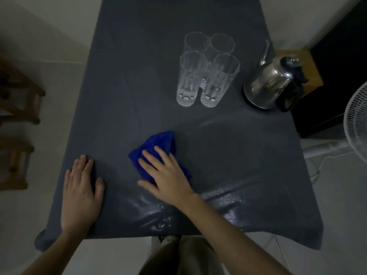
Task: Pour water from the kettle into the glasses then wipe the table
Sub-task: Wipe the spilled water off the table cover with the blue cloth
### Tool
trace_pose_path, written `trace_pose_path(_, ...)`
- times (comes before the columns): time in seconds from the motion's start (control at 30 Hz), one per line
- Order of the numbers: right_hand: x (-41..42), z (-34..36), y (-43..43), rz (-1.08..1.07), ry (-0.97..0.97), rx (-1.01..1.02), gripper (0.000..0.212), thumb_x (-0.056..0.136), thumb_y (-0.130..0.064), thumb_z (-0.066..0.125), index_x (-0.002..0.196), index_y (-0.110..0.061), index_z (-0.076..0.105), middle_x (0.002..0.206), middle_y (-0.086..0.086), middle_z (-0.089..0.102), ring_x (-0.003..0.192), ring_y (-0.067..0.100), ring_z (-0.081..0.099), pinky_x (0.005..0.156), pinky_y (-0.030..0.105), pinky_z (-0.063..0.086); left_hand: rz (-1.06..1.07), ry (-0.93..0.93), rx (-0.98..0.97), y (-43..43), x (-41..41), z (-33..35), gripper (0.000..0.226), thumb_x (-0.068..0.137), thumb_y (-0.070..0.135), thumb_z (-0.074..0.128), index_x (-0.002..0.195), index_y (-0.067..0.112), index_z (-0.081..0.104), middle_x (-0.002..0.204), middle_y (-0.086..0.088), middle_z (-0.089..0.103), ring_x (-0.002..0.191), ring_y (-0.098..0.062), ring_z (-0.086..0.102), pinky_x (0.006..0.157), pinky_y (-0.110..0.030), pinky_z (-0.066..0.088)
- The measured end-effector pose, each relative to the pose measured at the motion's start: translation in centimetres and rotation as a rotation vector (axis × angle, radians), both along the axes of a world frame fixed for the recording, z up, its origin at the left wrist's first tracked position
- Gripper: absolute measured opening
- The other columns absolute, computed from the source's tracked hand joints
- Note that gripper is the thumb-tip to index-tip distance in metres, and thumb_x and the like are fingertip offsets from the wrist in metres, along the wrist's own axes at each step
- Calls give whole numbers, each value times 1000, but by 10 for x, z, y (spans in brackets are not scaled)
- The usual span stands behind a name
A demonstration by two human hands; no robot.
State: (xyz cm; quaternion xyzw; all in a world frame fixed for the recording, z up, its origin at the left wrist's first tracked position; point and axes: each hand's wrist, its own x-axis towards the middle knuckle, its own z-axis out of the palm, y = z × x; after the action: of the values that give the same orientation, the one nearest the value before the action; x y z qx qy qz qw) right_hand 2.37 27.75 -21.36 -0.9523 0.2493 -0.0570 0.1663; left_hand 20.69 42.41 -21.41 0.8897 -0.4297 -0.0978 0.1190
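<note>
Wiping table (198, 26) with blue cloth (158, 143) under flat, spread right hand (168, 173); left hand (81, 187) pressing flat, fingers together. Risking dragging loose cover, toppling 4 glasses (206, 70) beside kettle (272, 84).

One head-worn wide-angle view looks steeply down and forward from close above the tabletop (139, 86) (edges bowed by the lens), its near edge crossing the lower frame.
</note>
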Motion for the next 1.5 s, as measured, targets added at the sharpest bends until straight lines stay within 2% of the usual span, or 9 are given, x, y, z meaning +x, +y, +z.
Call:
trace_pose_path(0.2, -93, -2, -72, 104, 103, -156, 43, 85, -18, 49, 126, -17, 63, 140, 1, 55, 129, 26, 51, 95, 40, 50, 7, -6, -3, 0, 0, 1, 64, 94, 43, 26, 146, 7, 33, 158, -11, 25, 147, -26, 19, 121, -27, -4)
trace_pose_path(0.4, -197, 9, -142, -583, 169, -138, 50, 96, -39, 41, 136, -11, 53, 145, 10, 49, 138, 32, 38, 110, 51, 35, 4, 1, 12, 1, 2, 0, 62, 94, 40, 29, 145, 6, 34, 158, -12, 26, 147, -27, 20, 122, -36, 3)
trace_pose_path(0.5, -175, 3, -140, -781, 89, -106, 45, 98, -28, 43, 133, -3, 56, 141, 16, 51, 133, 36, 41, 115, 44, 27, -10, 3, 20, 2, 3, -1, 60, 94, 39, 31, 145, 6, 33, 158, -11, 24, 147, -26, 19, 122, -37, 4)
trace_pose_path(0.7, -43, 3, -84, -428, -143, -194, 33, 86, -12, 48, 105, 1, 72, 113, 17, 70, 113, 25, 52, 105, 39, 35, -12, 5, 6, 1, 0, 2, 61, 94, 39, 30, 146, 7, 32, 158, -11, 24, 148, -25, 18, 122, -38, 5)
trace_pose_path(0.87, 29, -10, 18, -107, -78, -64, 37, 91, -21, 47, 122, -12, 64, 134, 4, 60, 125, 32, 50, 96, 46, 48, 14, 5, 23, 0, -1, 1, 63, 93, 41, 29, 148, 9, 29, 159, -9, 22, 148, -21, 16, 122, -35, 2)
trace_pose_path(1.03, -30, -13, 14, 121, 0, -172, 38, 92, -22, 52, 129, -19, 60, 142, -5, 53, 129, 21, 48, 96, 39, 46, 22, -5, 17, -1, -1, 3, 62, 93, 39, 32, 147, 9, 31, 159, -8, 23, 148, -23, 17, 120, -23, -6)
trace_pose_path(1.2, -148, -1, -74, -187, 101, -253, 35, 88, -18, 51, 120, -16, 67, 132, 2, 62, 112, 27, 62, 87, 42, 52, 10, 6, -1, 2, -1, 3, 60, 94, 39, 31, 146, 8, 32, 158, -9, 25, 147, -24, 18, 122, -35, 5)
trace_pose_path(1.33, -238, 22, -101, -566, 250, -196, 48, 95, -36, 37, 130, -12, 59, 137, 8, 57, 113, 32, 54, 93, 45, 47, -12, 0, -17, 3, 0, 2, 60, 94, 39, 32, 145, 7, 33, 158, -11, 25, 147, -25, 19, 122, -37, 5)
trace_pose_path(1.5, -197, 19, -80, -732, 181, -197, 50, 94, -37, 35, 122, -8, 64, 126, 13, 62, 102, 37, 52, 84, 47, 46, -16, -11, -22, 4, 2, 0, 59, 95, 38, 32, 145, 7, 33, 157, -12, 26, 147, -25, 19, 122, -36, 4)
